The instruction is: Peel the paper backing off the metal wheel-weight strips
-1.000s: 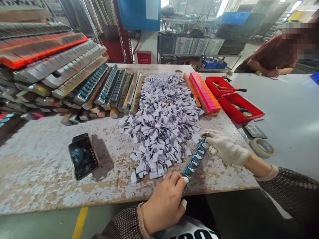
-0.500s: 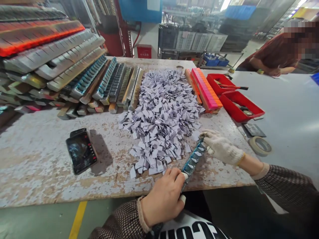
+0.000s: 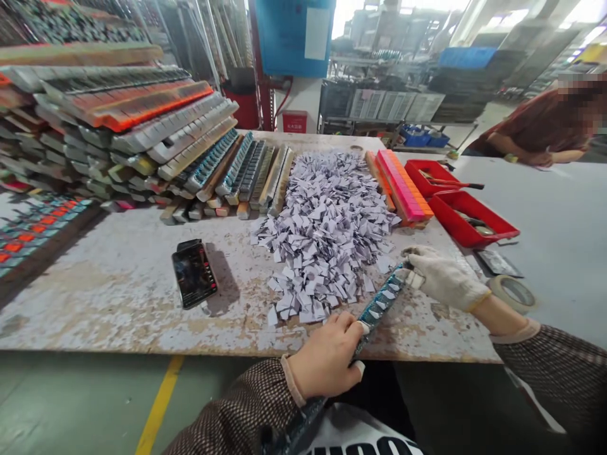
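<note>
My bare left hand (image 3: 329, 357) grips the near end of a long blue glittery strip (image 3: 379, 306) that carries small white pieces along its length. My right hand (image 3: 439, 275), in a white knit glove, holds the strip's far end at the edge of a large heap of small white folded paper tags (image 3: 327, 221). The strip slants from the table's front edge up to the right. Its near end runs down past my left wrist toward my lap.
Stacks of long glittery strips (image 3: 142, 133) fill the table's back left. A phone (image 3: 193, 273) lies left of the paper heap. Pink and orange strips (image 3: 403, 186), two red trays (image 3: 467, 218) and a tape roll (image 3: 515, 292) are on the right. Another person (image 3: 535, 129) sits far right.
The view has shifted so everything sits further right and slightly lower. Both hands keep their hold on the strip, in much the same pose.
</note>
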Demonstrator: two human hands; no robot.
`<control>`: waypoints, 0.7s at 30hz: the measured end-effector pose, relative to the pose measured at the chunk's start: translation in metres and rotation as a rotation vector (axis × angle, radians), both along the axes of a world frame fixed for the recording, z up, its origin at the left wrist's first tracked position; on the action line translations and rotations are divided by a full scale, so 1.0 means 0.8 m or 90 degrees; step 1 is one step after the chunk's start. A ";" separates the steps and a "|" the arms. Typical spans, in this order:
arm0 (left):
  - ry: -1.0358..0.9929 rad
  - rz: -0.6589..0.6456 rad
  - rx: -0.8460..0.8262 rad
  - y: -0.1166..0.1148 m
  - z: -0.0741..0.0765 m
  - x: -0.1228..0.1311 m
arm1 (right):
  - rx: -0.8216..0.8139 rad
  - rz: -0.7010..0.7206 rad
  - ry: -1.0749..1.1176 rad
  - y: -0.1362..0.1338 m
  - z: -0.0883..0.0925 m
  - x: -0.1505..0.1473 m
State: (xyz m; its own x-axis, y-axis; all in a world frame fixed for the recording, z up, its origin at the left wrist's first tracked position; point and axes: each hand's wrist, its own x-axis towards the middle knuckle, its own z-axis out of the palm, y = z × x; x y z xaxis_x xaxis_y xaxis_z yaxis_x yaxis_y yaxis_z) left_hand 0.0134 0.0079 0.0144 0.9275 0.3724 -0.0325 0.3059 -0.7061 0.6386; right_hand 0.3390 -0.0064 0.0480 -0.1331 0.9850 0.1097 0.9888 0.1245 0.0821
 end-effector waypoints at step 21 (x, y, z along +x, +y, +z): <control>-0.051 -0.002 -0.019 0.004 -0.027 0.007 | -0.299 -0.128 -0.037 0.076 -0.022 -0.077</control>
State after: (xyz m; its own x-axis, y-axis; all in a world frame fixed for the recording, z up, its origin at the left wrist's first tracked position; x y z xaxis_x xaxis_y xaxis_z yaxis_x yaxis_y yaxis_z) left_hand 0.0193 0.0108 -0.0075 0.9288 0.3693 0.0313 0.2504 -0.6876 0.6815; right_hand 0.2770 0.0547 0.0300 0.0716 0.9329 -0.3530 0.9924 -0.0311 0.1191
